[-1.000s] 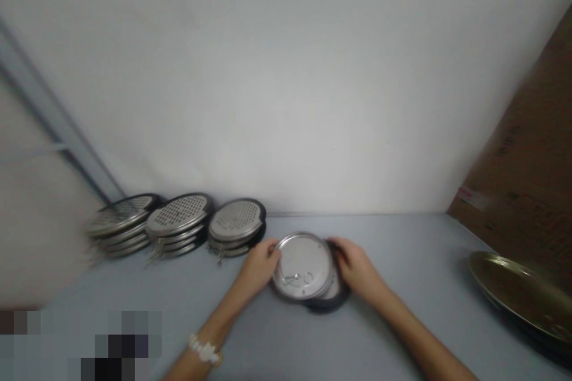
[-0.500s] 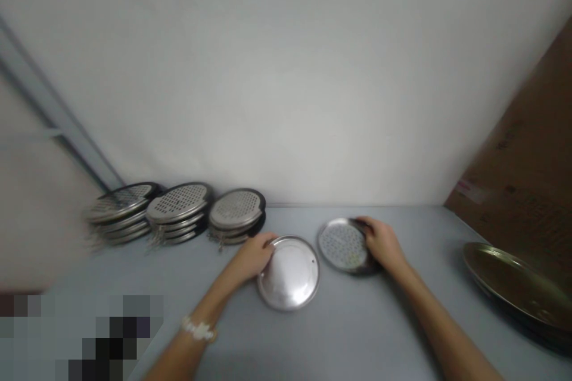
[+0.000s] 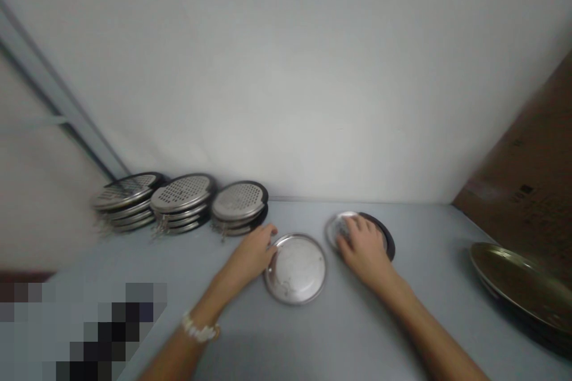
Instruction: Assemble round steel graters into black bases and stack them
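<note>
My left hand (image 3: 251, 255) has its fingertips on the rim of a round, shallow steel plate (image 3: 295, 269) lying on the table. A white beaded bracelet (image 3: 201, 329) circles my left wrist. My right hand (image 3: 364, 245) covers most of a perforated steel disc (image 3: 341, 228) a little to the right of the plate. A black rim (image 3: 385, 236) shows behind my fingers, under or behind the disc. The hand hides much of the disc's surface.
Three stacks of perforated steel discs (image 3: 181, 199) with small wire clips stand along the wall at the left. A large brass-coloured tray (image 3: 522, 284) lies at the right, before a cardboard box (image 3: 522, 155). A white wall (image 3: 286, 71) rises behind the grey table (image 3: 402, 309).
The plate and the perforated disc, held together a second ago, now lie apart. My right hand has moved from the disc's edge onto its top, and the plate looks flatter.
</note>
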{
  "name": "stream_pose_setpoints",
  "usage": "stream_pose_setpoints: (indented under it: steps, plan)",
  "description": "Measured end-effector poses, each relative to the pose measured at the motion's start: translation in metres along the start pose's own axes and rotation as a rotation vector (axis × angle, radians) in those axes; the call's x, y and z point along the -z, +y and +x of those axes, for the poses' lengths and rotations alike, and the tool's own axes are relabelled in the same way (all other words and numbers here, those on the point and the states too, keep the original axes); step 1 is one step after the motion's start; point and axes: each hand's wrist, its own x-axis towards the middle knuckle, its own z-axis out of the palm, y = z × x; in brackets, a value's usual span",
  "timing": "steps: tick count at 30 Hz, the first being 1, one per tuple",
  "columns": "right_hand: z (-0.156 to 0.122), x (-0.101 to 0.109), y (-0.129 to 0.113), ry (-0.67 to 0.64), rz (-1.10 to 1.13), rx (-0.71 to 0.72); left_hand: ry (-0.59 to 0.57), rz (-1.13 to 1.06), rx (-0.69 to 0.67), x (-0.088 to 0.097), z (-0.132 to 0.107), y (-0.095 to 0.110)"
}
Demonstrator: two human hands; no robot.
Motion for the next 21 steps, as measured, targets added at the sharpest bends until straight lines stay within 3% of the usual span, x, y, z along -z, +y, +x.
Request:
stream_pose_setpoints:
  steps: [4, 14, 21]
  plan:
    - [0.002, -0.003, 0.011, -0.022, -0.053, -0.098, 0.032, 0.044, -0.044, -0.009, 0.008, -0.006]
    - [0.007, 0.001, 0.023, -0.065, -0.031, -0.121, 0.508, -0.113, -0.072, -0.003, 0.016, 0.0]
    - [0.009, -0.001, 0.034, -0.064, -0.022, -0.128, 0.556, -0.247, -0.033, -0.002, 0.01, 0.003]
